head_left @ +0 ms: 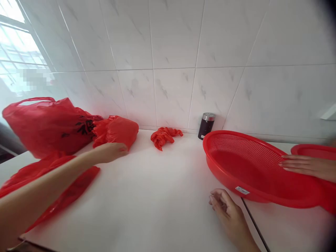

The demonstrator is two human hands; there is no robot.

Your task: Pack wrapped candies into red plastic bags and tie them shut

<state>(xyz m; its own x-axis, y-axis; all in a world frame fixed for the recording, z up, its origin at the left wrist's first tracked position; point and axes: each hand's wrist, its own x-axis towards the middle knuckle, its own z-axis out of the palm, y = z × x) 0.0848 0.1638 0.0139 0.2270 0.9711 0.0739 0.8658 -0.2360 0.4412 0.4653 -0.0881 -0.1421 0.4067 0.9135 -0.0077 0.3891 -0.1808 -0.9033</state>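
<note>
My left hand [111, 153] reaches across from the lower left, its fingers closed at the lower edge of a bulging red plastic bag [120, 127] near the wall. What the bag contains is hidden. My right hand [228, 214] hovers over the white tabletop with fingers curled toward the thumb, and I see nothing in it. Just beyond it is a large red plastic basket [241, 190] with mesh sides and a small white label, tilted toward me. Another person's hand [307, 166] lies on the basket's right side.
A big red bag [49, 126] with black lettering stands at left. Another loose red bag [78, 189] lies below my left forearm. A crumpled red bag [164, 136] and a dark flask [206, 126] sit by the tiled wall. A second red basket [317, 149] is far right.
</note>
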